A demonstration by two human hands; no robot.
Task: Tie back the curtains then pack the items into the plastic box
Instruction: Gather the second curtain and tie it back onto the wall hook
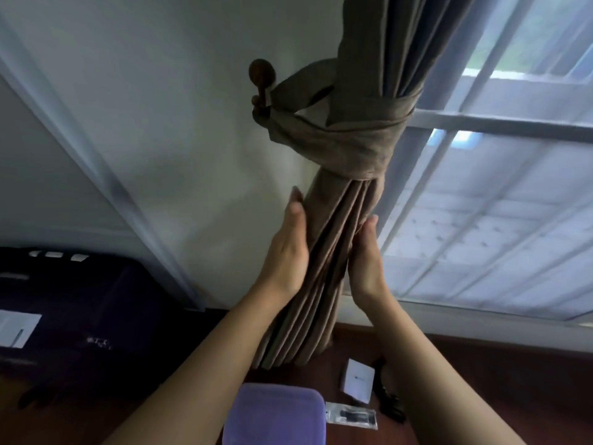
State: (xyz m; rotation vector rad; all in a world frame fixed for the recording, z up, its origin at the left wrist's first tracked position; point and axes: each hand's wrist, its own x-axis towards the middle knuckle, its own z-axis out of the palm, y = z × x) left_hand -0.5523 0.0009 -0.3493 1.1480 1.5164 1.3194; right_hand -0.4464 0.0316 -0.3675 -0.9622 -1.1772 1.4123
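Observation:
A brown curtain (333, 252) hangs gathered beside the window. A matching fabric tieback (353, 146) is wrapped around it and looped onto a dark round wall hook (261, 75). Below the tieback, my left hand (288, 248) lies flat against the curtain's left side, and my right hand (367, 255) lies flat against its right side. The folds are pressed between both palms, with the fingers straight. On the wooden floor below stands a purple plastic box (272, 415). Beside it lie a small white box (357, 379), a clear packet with a dark item (351, 419) and a black object (390, 403).
A window with a sheer white blind (497, 220) fills the right side. A white wall (160, 123) is behind the hook. A dark piece of furniture (80, 300) with a white sheet of paper (17, 327) stands at the left.

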